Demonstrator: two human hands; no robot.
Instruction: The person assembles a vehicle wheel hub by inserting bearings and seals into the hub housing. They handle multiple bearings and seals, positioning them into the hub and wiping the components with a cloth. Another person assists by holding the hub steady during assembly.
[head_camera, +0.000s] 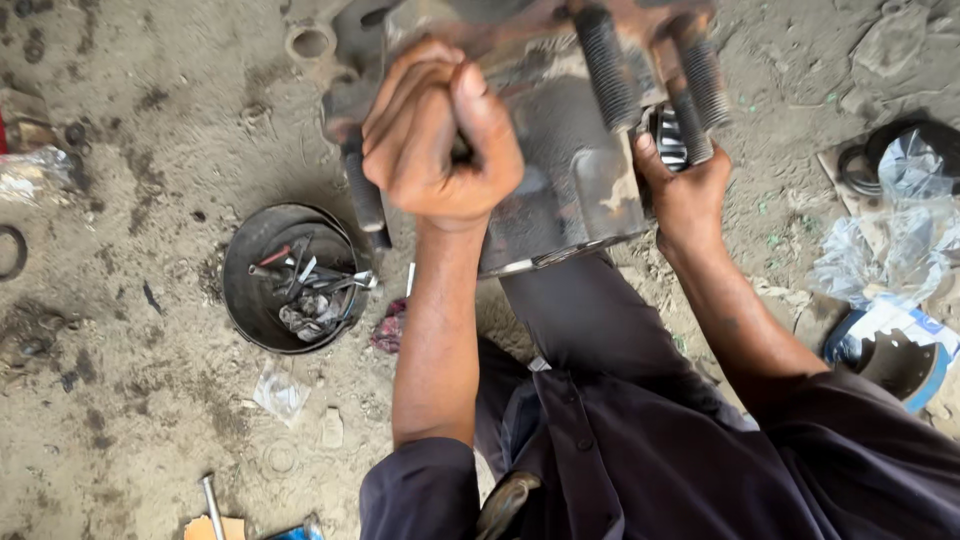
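Gripping something dark that its fingers hide, the left hand (440, 135) is clenched into a tight fist pressed against the front of a heavy metal hub (560, 150), a grey, rust-stained casting propped on the person's lap. What the fist encloses I cannot tell. The right hand (685, 190) clasps the hub's right edge, its fingers curled around the rim just beside a shiny toothed bearing (668, 135). Thick threaded studs (610, 65) stick out of the hub above that hand.

Left of the hub, on the dirt floor (130, 400), sits a round black pan (285, 280) holding small tools and bits of metal. A red rag (390, 325) lies between the pan and the hub. Below the pan are a scrap of clear plastic (280, 392) and a small pale rectangular piece (332, 428).

Right of the hub, well apart from it, crumpled clear plastic wrapping (890, 240) lies over dark rubber rings (880, 155). Below the wrapping is an open white and blue box (915, 325), rectangular, with a curved dark brake shoe (890, 365) resting in it.
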